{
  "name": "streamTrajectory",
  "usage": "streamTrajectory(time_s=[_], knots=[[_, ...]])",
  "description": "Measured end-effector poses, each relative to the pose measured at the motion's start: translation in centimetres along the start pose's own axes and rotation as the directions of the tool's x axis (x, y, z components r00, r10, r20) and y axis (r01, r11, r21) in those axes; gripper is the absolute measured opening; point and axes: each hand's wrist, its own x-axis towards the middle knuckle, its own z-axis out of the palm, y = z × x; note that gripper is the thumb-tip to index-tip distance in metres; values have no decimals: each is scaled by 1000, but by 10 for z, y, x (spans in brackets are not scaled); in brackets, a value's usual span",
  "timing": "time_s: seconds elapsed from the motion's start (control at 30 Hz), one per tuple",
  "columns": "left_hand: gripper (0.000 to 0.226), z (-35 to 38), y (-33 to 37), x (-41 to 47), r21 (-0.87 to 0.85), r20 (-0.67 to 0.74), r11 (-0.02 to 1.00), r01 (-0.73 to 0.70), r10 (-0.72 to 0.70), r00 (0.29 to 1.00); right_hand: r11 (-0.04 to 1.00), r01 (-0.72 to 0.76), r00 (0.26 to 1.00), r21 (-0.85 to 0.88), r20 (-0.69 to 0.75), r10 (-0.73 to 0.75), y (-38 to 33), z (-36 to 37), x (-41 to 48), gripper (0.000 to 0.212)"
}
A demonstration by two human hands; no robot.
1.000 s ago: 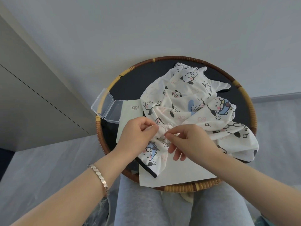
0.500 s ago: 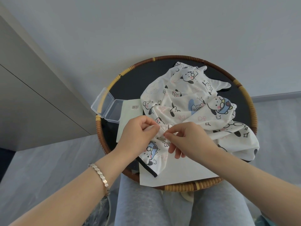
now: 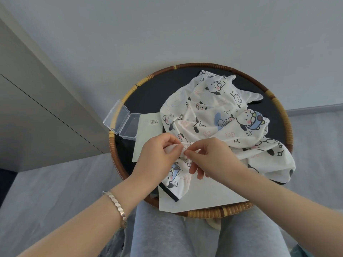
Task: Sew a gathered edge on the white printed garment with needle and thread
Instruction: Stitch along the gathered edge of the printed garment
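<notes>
Head view: the white printed garment [image 3: 213,115] lies crumpled on the round woven tray [image 3: 286,119], centre-right of the frame. Its near edge is bunched just below centre. There the left hand [image 3: 157,154] grips the gathered fold, and the right hand [image 3: 213,156] pinches the same fold with thumb and forefinger, the two hands almost touching. The needle is too small to make out.

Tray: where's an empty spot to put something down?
The dark tray floor is bare at the far left, between the rim, the clear box and the garment. The white paper by the near rim is bare too. Crowded middle: the left hand and right hand pinch the garment there.
</notes>
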Motion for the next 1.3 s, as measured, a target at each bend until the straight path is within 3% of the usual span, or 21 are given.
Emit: streamTrajectory(time_s=[0.2, 0.43, 0.6, 0.7, 0.8, 0.93, 1.07, 1.17, 1.3], knots=[[16, -2, 0, -5, 38, 59, 997, -61, 59, 997, 996, -2, 1000, 93, -29, 5, 0, 1, 2, 19], [5, 2, 0, -4, -3, -45, 999, -42, 42, 998, 909, -139, 990, 394, 63, 123, 2, -2, 1, 17], [8, 5, 3, -4, -1, -41, 995, -102, 102, 994, 868, -101, 993, 486, -1, 116, 1, -4, -4, 12], [11, 6, 2, -5, 66, 23, 983, -173, 172, 985, 840, -51, 990, 541, -83, 114, -1, -7, -4, 19], [15, 5, -3, -5, 106, 68, 956, -274, 268, 961, 884, -19, 997, 467, -61, 54, -1, -8, -5, 27], [19, 6, -8, -4, 125, 88, 942, -312, 303, 949, 889, -106, 994, 446, 77, 80, -2, -12, -1, 6], [28, 10, -10, -4, 132, 119, 923, -361, 346, 931, 897, -151, 987, 416, 111, 114, -1, -16, 2, 10], [25, 12, -11, -4, 146, 142, 913, -381, 361, 921, 974, -126, 989, 188, 104, 108, 3, -15, 3, 15], [14, 13, -12, -2, 130, 121, 930, -343, 329, 937, 985, -53, 995, 163, 94, 38, 2, -15, 4, 14]])
